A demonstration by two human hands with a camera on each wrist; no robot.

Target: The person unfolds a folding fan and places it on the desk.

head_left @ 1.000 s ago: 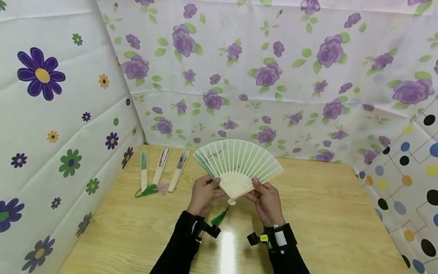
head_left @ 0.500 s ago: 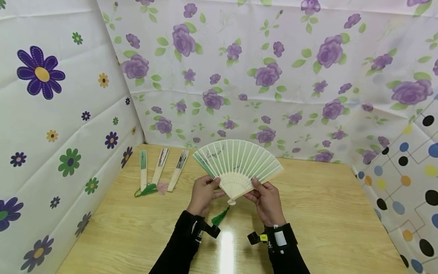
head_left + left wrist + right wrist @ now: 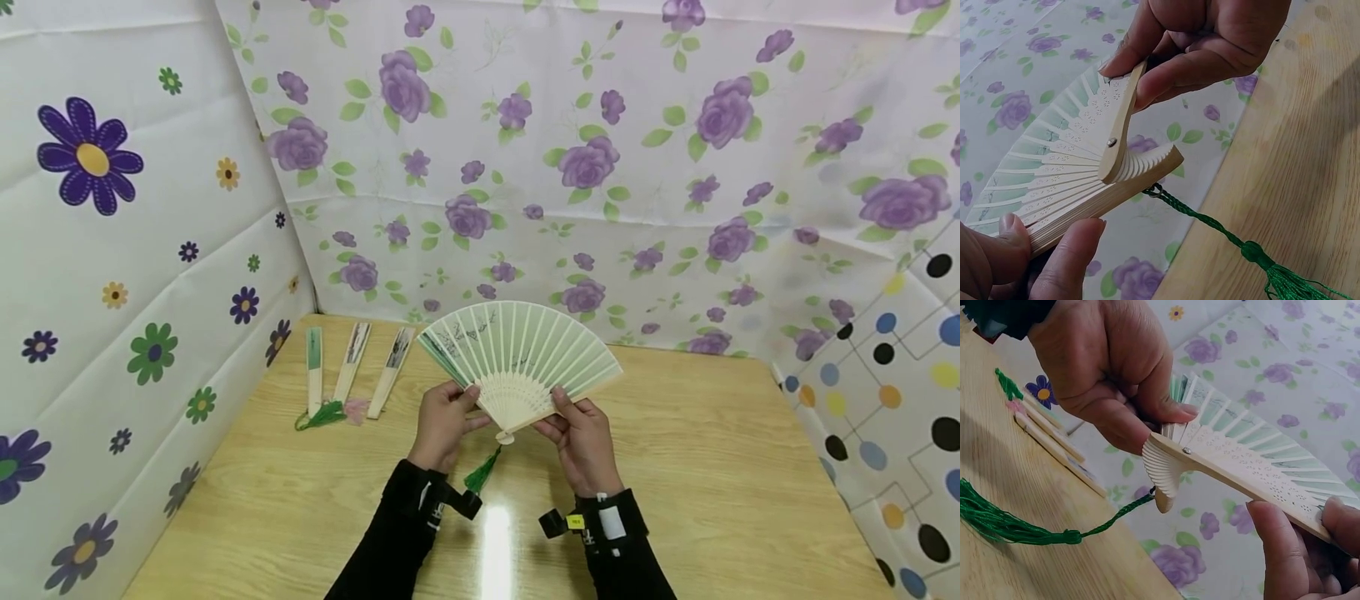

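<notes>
In the head view, the person's left hand (image 3: pixel 442 425) and right hand (image 3: pixel 590 442) are gripping an open, pale green folding fan with cream ribs (image 3: pixel 528 358), one at each side, with their thumbs lying on its front. The fan is hovering over the middle of a light wood-grain table (image 3: pixel 712 458), its curved top overlapping the far edge in sight. A bright green cord tassel (image 3: pixel 481 475) is hanging from its pivot end. Near the table's far left corner, three slim folded fans with cream sticks (image 3: pixel 350 367) are lying side by side, their narrow ends pointing toward the near edge; a pale pink tassel (image 3: pixel 356 411) is resting beside them. White cloth with purple roses (image 3: pixel 540 250) is standing behind the far edge.

In the left wrist view, the left hand is pinching one outer stick at lower left, while the right hand is pinching the opposite one at the top. A small metal rivet (image 3: pixel 1112 142) is joining the sticks.

In the right wrist view, the right hand is clasping its outer stick between thumb and fingers; the left hand is holding the other side.
</notes>
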